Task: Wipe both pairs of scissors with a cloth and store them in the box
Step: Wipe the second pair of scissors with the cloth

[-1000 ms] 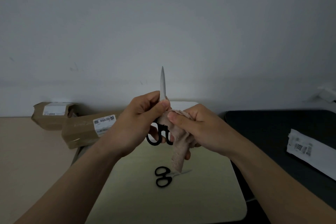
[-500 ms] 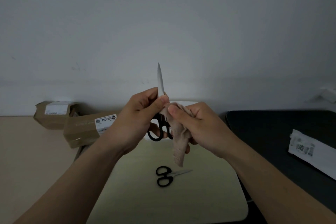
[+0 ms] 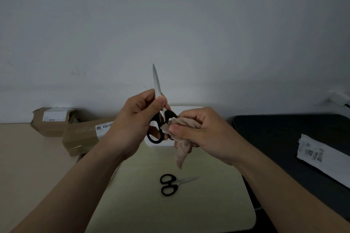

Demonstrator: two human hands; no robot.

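Observation:
My left hand (image 3: 132, 125) grips a large pair of scissors (image 3: 157, 89) near the pivot, blades pointing up and black handles hanging below my fingers. My right hand (image 3: 206, 134) holds a beige cloth (image 3: 181, 149) pressed against the right handle loop; the cloth's tail hangs down. A smaller pair of black-handled scissors (image 3: 170, 184) lies on the pale yellow mat (image 3: 132, 204), blades pointing right. A white box (image 3: 157, 143) sits behind my hands, mostly hidden by them.
Two brown cardboard parcels (image 3: 83, 138) lie at the left on the beige table (image 3: 28, 166), near the wall. A dark surface (image 3: 284, 134) at the right carries a white labelled packet (image 3: 325, 157).
The cloth has slid down from the blade base onto the handles, exposing more blade. The scissors tilted slightly, tip leaning left. My right hand moved a little right and lower.

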